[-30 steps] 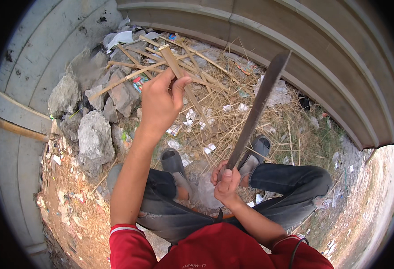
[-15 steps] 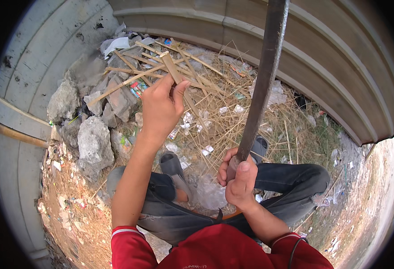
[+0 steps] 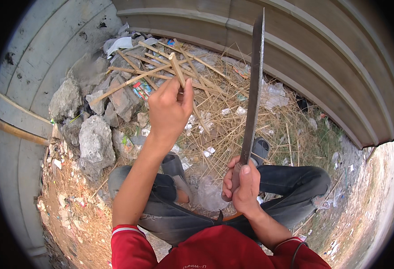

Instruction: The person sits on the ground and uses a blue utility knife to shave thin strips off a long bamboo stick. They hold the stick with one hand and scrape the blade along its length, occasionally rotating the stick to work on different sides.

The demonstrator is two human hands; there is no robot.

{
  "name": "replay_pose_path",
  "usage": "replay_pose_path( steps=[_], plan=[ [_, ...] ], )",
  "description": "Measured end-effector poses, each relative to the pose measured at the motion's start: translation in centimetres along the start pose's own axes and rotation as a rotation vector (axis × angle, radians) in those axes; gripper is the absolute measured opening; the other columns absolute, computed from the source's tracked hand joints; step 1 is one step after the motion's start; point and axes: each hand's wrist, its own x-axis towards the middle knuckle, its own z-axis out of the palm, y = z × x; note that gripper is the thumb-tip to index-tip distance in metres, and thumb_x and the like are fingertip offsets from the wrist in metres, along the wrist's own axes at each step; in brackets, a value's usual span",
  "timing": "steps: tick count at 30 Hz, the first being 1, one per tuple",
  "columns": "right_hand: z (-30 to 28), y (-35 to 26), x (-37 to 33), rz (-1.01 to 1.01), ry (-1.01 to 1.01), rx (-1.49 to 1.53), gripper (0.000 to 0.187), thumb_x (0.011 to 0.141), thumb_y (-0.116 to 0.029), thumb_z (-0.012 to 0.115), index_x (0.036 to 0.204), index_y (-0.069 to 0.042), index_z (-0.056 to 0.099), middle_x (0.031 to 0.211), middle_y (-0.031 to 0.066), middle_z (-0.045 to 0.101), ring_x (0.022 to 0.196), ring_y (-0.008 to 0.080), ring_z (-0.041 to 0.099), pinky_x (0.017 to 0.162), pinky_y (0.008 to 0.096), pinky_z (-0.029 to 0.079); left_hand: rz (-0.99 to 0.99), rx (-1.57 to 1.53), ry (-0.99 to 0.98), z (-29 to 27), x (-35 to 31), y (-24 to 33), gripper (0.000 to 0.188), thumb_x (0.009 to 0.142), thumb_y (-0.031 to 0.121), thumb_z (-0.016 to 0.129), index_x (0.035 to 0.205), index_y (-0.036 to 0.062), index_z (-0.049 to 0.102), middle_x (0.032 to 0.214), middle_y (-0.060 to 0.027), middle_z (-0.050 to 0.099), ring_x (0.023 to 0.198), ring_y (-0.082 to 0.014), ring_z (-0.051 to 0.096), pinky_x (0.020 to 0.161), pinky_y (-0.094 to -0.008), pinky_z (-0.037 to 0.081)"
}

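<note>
My left hand [image 3: 171, 107] is closed around a short, flat strip of wood or bamboo [image 3: 176, 67], its pale cut end sticking up above the fingers. The lower part of that strip is hidden behind the hand. In my right hand [image 3: 242, 181] is a long machete [image 3: 253, 89] with a dark blade and a bright edge, gripped by its handle. The blade stands nearly upright, apart from the strip. Beyond my left hand, several similar strips [image 3: 129, 83] lie crossed over one another on dry straw.
Grey rocks [image 3: 94, 143] are heaped at the left, beside a pale panel wall [image 3: 35, 76]. A corrugated metal sheet [image 3: 322, 67] curves around the far and right sides. White scraps [image 3: 209, 151] and a clear plastic bag [image 3: 210, 193] lie near my sandalled feet [image 3: 174, 168].
The machete has shifted left and lower, so its tip now shows, and my grip sits differently on the handle. My left hand with the strip has moved slightly right.
</note>
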Motion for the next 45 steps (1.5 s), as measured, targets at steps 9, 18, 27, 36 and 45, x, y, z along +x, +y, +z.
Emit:
replay_pose_path(
  steps=[9,18,27,36,45],
  plan=[
    [-6.4,13.4,-2.5,0.852,0.207,-0.115,0.054,0.103,-0.055,0.043,0.101,-0.002,0.051,0.062,0.0039,0.045,0.043,0.0130,0.043,0.042,0.0308,0.041,0.034,-0.048,0.055,1.4,0.3,-0.3,0.011,0.093,0.007,0.068,0.098,-0.0023,0.071,0.073,-0.0095,0.069,0.058,-0.0109,0.066,0.052,-0.0249,0.051],
    [-2.8,2.3,0.9,0.131,-0.070,-0.047,0.050,0.107,-0.051,0.035,0.103,-0.003,0.048,0.059,0.0039,0.044,0.041,0.0104,0.042,0.041,0.0258,0.039,0.007,-0.088,-0.046,1.6,-0.2,-0.1,0.019,0.099,0.013,0.059,0.089,-0.0027,0.064,0.071,-0.0074,0.065,0.058,-0.0112,0.060,0.053,-0.0284,0.049],
    [-0.9,6.6,0.4,0.441,-0.082,0.025,0.045,0.108,-0.048,0.037,0.100,-0.005,0.050,0.060,0.0036,0.046,0.041,0.0110,0.043,0.040,0.0275,0.039,-0.474,-1.220,-0.059,8.2,-1.0,-5.2,0.067,0.100,0.066,0.031,0.063,0.0103,0.037,0.057,-0.0005,0.035,0.054,-0.0129,0.031,0.054,-0.0273,0.026],
    [-3.7,8.5,0.0,0.581,0.012,0.049,0.044,0.107,-0.045,0.040,0.093,-0.006,0.052,0.059,0.0026,0.046,0.039,0.0102,0.044,0.037,0.0270,0.039,-0.563,-1.258,-0.251,10.8,-3.2,-6.0,0.071,0.099,0.069,0.021,0.059,0.0117,0.034,0.053,0.0013,0.027,0.052,-0.0130,0.025,0.053,-0.0286,0.021],
    [-3.9,6.5,1.3,0.621,-0.036,0.068,0.048,0.106,-0.051,0.038,0.096,-0.006,0.051,0.057,0.0039,0.045,0.039,0.0125,0.041,0.038,0.0289,0.037,-0.659,-1.529,0.093,11.9,-3.5,-7.7,0.053,0.101,0.041,0.035,0.057,0.0114,0.035,0.050,0.0007,0.028,0.047,-0.0126,0.023,0.049,-0.0299,0.019]
  ],
)
